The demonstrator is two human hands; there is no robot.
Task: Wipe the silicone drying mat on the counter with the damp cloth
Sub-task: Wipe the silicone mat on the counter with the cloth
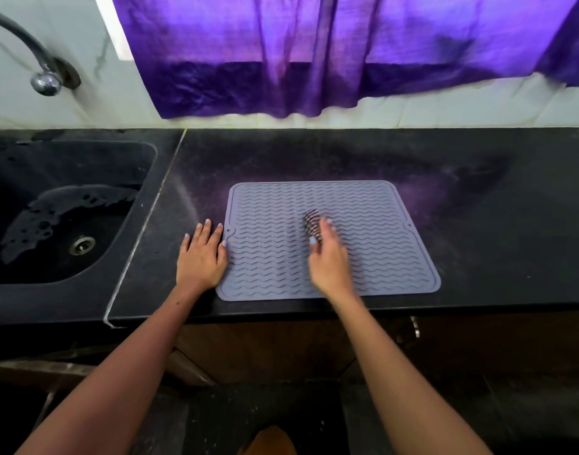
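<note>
A grey silicone drying mat [380, 238] with wavy ridges lies flat on the black counter [494, 224], close to its front edge. My left hand [201, 254] rests flat with spread fingers on the counter, its thumb side touching the mat's left edge. My right hand [327, 257] is over the mat's middle, blurred, and grips a small dark striped cloth [312, 224] that presses on the mat. Most of the cloth is hidden under my fingers.
A black sink [25, 257] with water film and a drain [81, 245] lies to the left. A curved faucet [35, 57] hangs above it. A purple curtain [314, 60] drapes over the white backsplash behind the counter.
</note>
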